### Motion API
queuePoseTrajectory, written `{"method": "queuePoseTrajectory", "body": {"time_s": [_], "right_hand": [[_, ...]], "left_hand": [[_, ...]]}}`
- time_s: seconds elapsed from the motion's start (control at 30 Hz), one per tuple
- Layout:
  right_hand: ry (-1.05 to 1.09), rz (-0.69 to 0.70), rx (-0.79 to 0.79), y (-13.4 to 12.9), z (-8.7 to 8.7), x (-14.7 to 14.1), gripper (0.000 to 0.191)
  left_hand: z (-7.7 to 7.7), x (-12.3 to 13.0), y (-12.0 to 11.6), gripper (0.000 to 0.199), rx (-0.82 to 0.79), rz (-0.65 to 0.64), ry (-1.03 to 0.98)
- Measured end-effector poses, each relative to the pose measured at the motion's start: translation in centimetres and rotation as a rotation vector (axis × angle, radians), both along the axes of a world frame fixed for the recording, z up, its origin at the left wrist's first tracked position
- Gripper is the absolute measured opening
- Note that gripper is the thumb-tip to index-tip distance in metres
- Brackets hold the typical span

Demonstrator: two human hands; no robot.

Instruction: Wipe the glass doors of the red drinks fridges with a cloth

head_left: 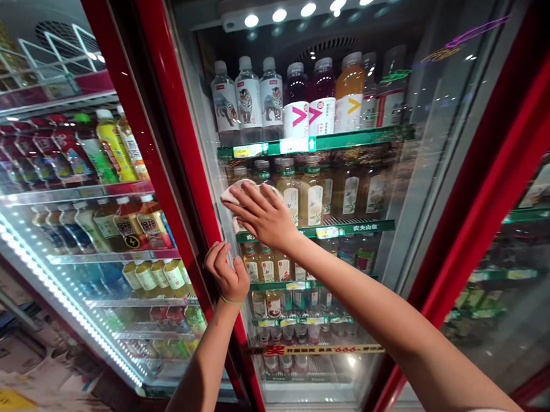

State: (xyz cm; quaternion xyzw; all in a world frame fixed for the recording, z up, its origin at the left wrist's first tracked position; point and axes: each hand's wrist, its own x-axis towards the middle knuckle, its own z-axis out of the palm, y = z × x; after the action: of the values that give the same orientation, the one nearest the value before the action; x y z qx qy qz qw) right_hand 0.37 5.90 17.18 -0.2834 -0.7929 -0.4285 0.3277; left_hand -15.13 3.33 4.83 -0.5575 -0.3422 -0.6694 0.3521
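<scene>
My right hand point(261, 213) lies flat on a white cloth point(234, 191), pressing it against the glass door point(266, 40) of a drinks fridge near the door's left side. The fingers are stretched out over the cloth and point up and left. Lower and to the left, my left hand point(227, 273) rests at the red door frame point(202, 200), its fingers loosely bent and slightly apart, with nothing seen in them. A thin band circles the left wrist. Behind the glass, bottles point(315, 191) stand in rows on green-edged shelves.
On the left, another fridge section holds rows of bottles point(156, 221) beside a bright light strip point(53, 291). A further red frame point(491, 194) slants along the right side. Blurred items lie at the lower left.
</scene>
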Motion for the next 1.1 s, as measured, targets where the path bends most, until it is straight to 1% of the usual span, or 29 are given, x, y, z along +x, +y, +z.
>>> {"method": "queuePoseTrajectory", "body": {"time_s": [0.07,0.13,0.27,0.33,0.37,0.4,0.43,0.47,0.5,0.53,0.57,0.63,0.73,0.8,0.87,0.93,1.0,1.1], "right_hand": [[0.067,-0.057,0.026,0.1,-0.8,3.9,0.067],[0.168,-0.14,0.037,0.3,-2.1,8.7,0.067],[0.451,-0.315,0.082,0.7,-6.1,19.7,0.064],[0.604,-0.383,0.09,0.7,-8.2,25.0,0.063],[0.67,-0.407,0.078,0.6,-9.1,27.2,0.063],[0.726,-0.423,0.059,0.6,-9.9,28.9,0.063],[0.774,-0.433,0.044,0.6,-10.5,30.0,0.064],[0.823,-0.439,0.041,0.6,-10.9,30.3,0.064],[0.874,-0.444,0.054,0.7,-11.1,30.0,0.065],[0.919,-0.447,0.074,0.9,-11.1,29.0,0.065],[0.951,-0.447,0.098,1.0,-11.1,27.4,0.066],[0.93,-0.424,0.135,1.3,-10.9,23.0,0.068],[0.703,-0.318,0.137,1.2,-10.9,15.4,0.072],[0.547,-0.241,0.108,0.8,-11.1,10.8,0.072],[0.431,-0.17,0.051,0.5,-11.2,6.6,0.07],[0.337,-0.109,-0.017,0.2,-11.3,2.8,0.068],[0.229,-0.051,-0.067,0.0,-11.4,-0.8,0.067],[0.087,0.012,-0.117,-0.2,-11.5,-4.9,0.062]], "left_hand": [[0.3,0.8,0.5,0.038,-0.014,-0.017,0.065],[0.7,1.5,1.0,0.039,-0.028,-0.022,0.131],[1.4,1.7,2.1,0.044,-0.061,0.012,0.219],[1.5,1.5,2.7,0.047,-0.088,0.054,0.242],[1.5,1.5,3.0,0.048,-0.1,0.078,0.244],[1.4,1.5,3.3,0.05,-0.109,0.098,0.241],[1.3,1.5,3.6,0.052,-0.114,0.113,0.238],[1.2,1.6,3.7,0.053,-0.114,0.125,0.233],[1.1,1.7,3.9,0.054,-0.11,0.133,0.231],[1.1,1.8,3.9,0.055,-0.104,0.141,0.233],[1.1,2.0,3.9,0.056,-0.098,0.148,0.238],[1.2,2.1,3.6,0.057,-0.089,0.157,0.25],[1.8,1.6,2.7,0.056,-0.123,0.128,0.293],[2.4,0.7,1.7,0.055,-0.168,0.062,0.348],[3.0,-0.7,0.7,0.055,-0.177,-0.009,0.381],[3.6,-2.3,-0.2,0.054,-0.148,-0.043,0.361],[3.9,-3.9,-1.0,0.051,-0.122,-0.031,0.314],[4.1,-5.7,-1.5,0.047,-0.117,-0.009,0.274]]}}
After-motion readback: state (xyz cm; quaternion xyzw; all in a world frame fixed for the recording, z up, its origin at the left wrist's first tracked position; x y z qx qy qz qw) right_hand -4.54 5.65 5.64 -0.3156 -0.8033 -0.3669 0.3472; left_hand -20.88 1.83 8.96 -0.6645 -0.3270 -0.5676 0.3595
